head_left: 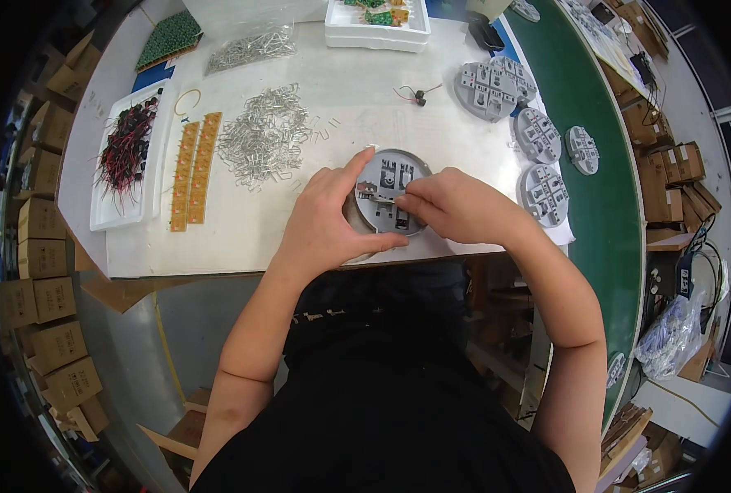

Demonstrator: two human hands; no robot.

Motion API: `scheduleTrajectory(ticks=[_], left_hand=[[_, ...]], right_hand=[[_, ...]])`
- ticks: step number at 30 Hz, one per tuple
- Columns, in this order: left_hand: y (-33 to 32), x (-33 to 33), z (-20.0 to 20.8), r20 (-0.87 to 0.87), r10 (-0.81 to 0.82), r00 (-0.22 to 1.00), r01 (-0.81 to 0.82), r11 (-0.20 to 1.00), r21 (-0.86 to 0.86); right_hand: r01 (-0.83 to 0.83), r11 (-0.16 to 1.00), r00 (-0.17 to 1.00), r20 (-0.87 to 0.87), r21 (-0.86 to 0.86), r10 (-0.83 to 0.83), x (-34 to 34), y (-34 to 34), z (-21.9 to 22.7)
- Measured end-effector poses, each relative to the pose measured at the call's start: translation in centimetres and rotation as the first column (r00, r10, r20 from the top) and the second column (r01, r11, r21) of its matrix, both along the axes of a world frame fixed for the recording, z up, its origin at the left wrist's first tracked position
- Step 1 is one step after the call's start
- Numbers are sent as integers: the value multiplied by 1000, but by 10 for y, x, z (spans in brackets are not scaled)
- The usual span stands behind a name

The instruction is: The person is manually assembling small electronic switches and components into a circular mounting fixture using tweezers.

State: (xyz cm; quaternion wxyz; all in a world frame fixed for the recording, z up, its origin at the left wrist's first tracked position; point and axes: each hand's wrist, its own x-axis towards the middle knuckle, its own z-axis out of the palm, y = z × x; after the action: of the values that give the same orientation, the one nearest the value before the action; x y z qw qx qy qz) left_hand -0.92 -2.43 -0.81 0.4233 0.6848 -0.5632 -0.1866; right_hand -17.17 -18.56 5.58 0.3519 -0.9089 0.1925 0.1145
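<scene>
A round grey plastic housing (pixel 393 168) with a raised rim and small moulded compartments lies at the table's near edge. My left hand (pixel 324 218) holds it by the rim, index finger at the far side and thumb at the near side. Over the housing's middle, my right hand (pixel 456 205) has its fingers pinched together and pointing down into it. Whatever sits between those fingertips is too small to make out. Left of the housing spreads a pile of bent metal clips (pixel 263 135). A small black part with thin wires (pixel 420 99) lies beyond the housing.
A white tray (pixel 101 209) of black parts with red wires stands left, beside yellow circuit-board strips (pixel 183 177). Grey housings (pixel 544 195) lie at right, some on the green surface (pixel 583 238). At the back are a bag of clips (pixel 255 48) and another white tray (pixel 378 37).
</scene>
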Motion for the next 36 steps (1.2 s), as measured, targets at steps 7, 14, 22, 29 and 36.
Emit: scheduleTrajectory(ticks=[7, 14, 22, 29, 36], left_hand=[[-1, 0, -6, -6, -3, 1000, 3, 999, -46], [0, -2, -4, 1, 2, 1000, -2, 1000, -25], [1, -1, -1, -33, 16, 999, -16, 1000, 24], [0, -1, -5, -5, 19, 1000, -19, 1000, -22], [-1, -1, -5, -50, 35, 998, -36, 999, -23]], right_hand=[[-1, 1000, 997, 72, 22, 0, 0, -1, -11], [44, 988, 996, -71, -146, -55, 14, 17, 2], [-40, 980, 994, -104, -195, 20, 20, 16, 21], [-65, 953, 994, -99, -296, 37, 24, 19, 24], [-44, 946, 999, -24, -322, 38, 19, 21, 22]])
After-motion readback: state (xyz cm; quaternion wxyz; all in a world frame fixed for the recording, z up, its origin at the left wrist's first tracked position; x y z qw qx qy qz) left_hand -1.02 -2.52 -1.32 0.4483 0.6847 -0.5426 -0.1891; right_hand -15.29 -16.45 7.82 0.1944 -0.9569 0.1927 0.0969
